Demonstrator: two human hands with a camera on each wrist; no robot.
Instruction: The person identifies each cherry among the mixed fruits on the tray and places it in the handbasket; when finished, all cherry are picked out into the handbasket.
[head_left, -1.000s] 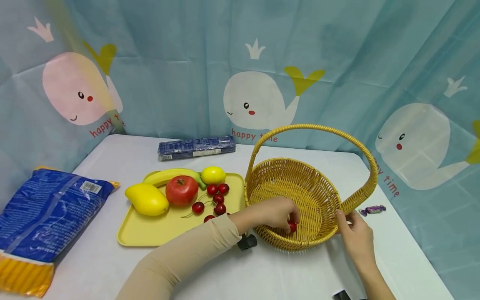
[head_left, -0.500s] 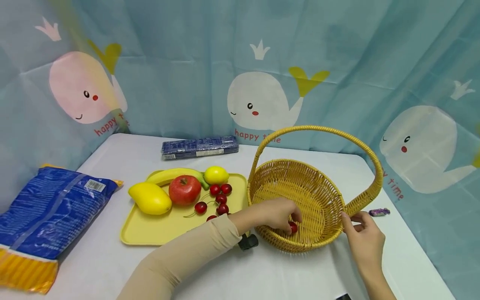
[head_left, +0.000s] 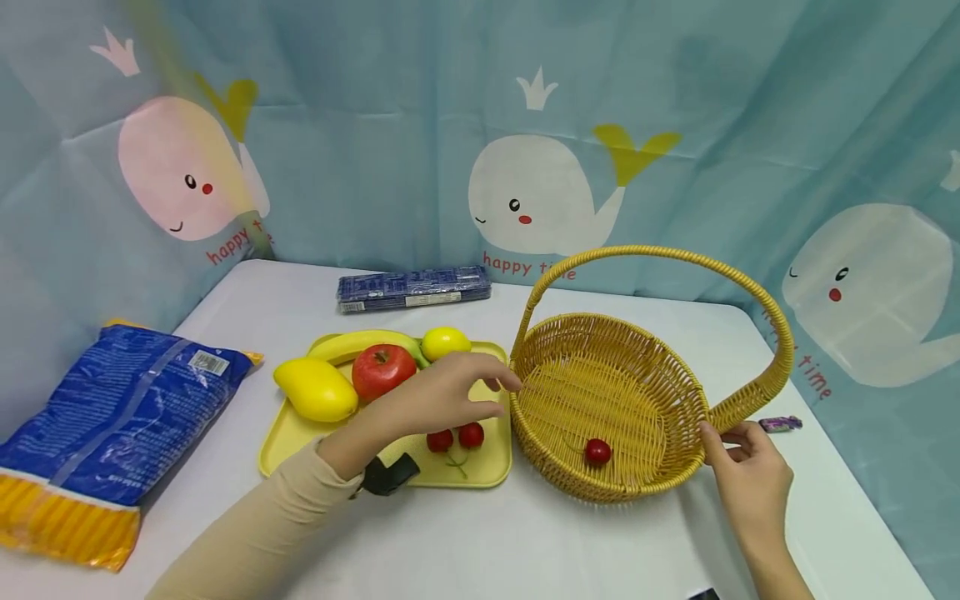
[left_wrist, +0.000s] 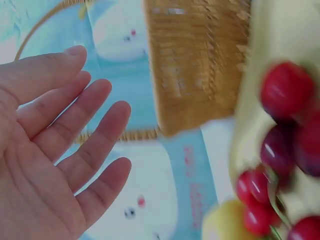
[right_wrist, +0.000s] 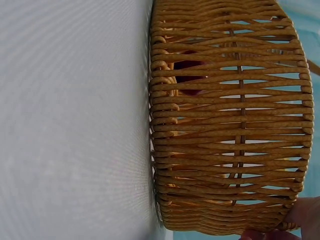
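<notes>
My left hand (head_left: 442, 396) hovers over the right part of the yellow tray (head_left: 491, 467), fingers spread and holding nothing. In the left wrist view its palm (left_wrist: 40, 185) shows bare, with blurred cherries (left_wrist: 277, 150) to the side. One red cherry (head_left: 597, 452) lies on the floor of the woven basket (head_left: 577, 392). My right hand (head_left: 753, 479) pinches the basket rim by the foot of its tall handle. Two cherries (head_left: 471, 435) show below my left hand, which hides others. Through the weave, the right wrist view shows something dark red (right_wrist: 190, 75).
A yellow mango (head_left: 315, 389), an apple (head_left: 382, 371), a banana (head_left: 360, 343) and a lemon (head_left: 446, 342) lie on the tray. A blue-and-orange bag (head_left: 150, 408) rests at left, a flat blue pack (head_left: 412, 289) behind, a purple wrapped candy (head_left: 780, 424) at right.
My left hand has let go of the cherry inside the basket and moved left, out over the tray. My right hand stays on the rim. The head view has shifted slightly.
</notes>
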